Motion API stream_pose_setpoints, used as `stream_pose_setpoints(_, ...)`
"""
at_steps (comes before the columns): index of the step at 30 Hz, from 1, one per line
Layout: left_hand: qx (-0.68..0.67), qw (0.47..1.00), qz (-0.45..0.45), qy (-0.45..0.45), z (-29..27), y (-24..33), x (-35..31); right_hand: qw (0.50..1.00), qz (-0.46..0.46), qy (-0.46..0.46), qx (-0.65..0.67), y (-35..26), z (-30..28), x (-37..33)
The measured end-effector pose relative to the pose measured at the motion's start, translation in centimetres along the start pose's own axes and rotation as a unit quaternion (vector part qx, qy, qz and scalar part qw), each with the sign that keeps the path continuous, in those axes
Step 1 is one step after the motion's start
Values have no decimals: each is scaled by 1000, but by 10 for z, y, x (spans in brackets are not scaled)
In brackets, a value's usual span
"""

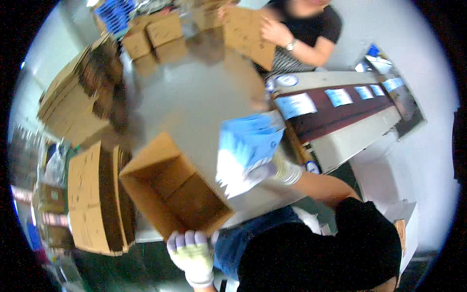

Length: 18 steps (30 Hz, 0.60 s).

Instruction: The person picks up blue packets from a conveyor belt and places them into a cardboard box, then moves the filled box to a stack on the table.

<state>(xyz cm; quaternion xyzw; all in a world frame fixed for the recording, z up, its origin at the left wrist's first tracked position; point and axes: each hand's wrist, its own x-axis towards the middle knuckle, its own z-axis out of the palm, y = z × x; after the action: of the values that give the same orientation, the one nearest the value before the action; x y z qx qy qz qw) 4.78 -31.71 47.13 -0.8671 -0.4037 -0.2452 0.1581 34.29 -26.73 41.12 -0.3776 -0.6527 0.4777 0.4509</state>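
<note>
An open, empty brown cardboard box (153, 155) sits tilted askew on the near edge of the grey table, its opening facing up. My left hand (192, 255), in a white glove with purple-grey fingertips, has its fingers hooked over the box's near rim. To the right of the box, a fanned stack of blue-and-white packets (248, 141) is raised above the table. My right hand (277, 170), gloved and slightly blurred, grips that stack from its lower right side; the packets hide part of the fingers.
A conveyor with a dark red belt (321, 116) carries several similar packets at the right. Flattened cartons (87, 194) are stacked at the left, with more cardboard (73, 107) beyond. Small boxes (163, 31) stand on the table's far side. Another person (311, 48) holds a cardboard piece (243, 34).
</note>
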Motion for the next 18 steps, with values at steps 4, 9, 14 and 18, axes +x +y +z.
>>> stream_pose_setpoints(4,-9,1000,5,-30,-17,14,6,959,-93,-88,-255,-104,34,49)
stream_pose_setpoints(9,-1,998,22,-51,-23,38,12,740,-155,-188,-627,-95,94,71)
stream_pose_setpoints(14,28,994,28,-102,-30,58,5,568,-156,-425,-688,-41,120,49)
stream_pose_setpoints(18,22,996,25,-84,-31,59,-6,610,-155,-434,-644,-35,121,42)
